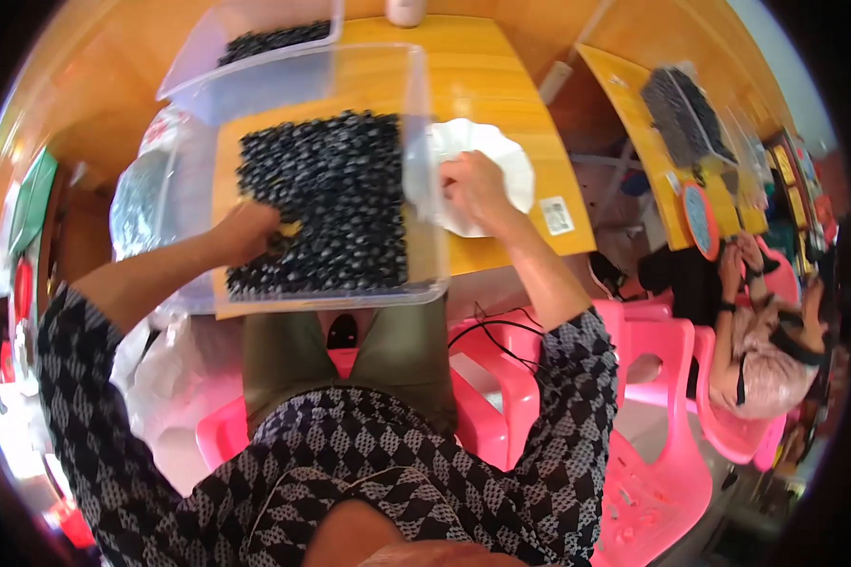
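In front of me stands a large clear plastic bin (424,113), with a layer of small shiny black pieces (336,180) spread over its bottom; beans, beads or pebbles, I cannot tell which. My left hand (244,232) reaches into its left side. The fingers are closed at the edge of the black layer, where a small yellow patch shows at their tips. To the right of the bin lies a white plate (512,170) with a scalloped rim. My right hand (475,187) is over it, fingers curled together. What either hand pinches is hidden.
A second clear bin (194,71) with black pieces stands behind. The wooden table (473,66) bears a printed label (557,215). Pink chairs (652,378) stand to the right. A seated person (761,369) works at another table (633,104), beside a bin of dark pieces (686,113).
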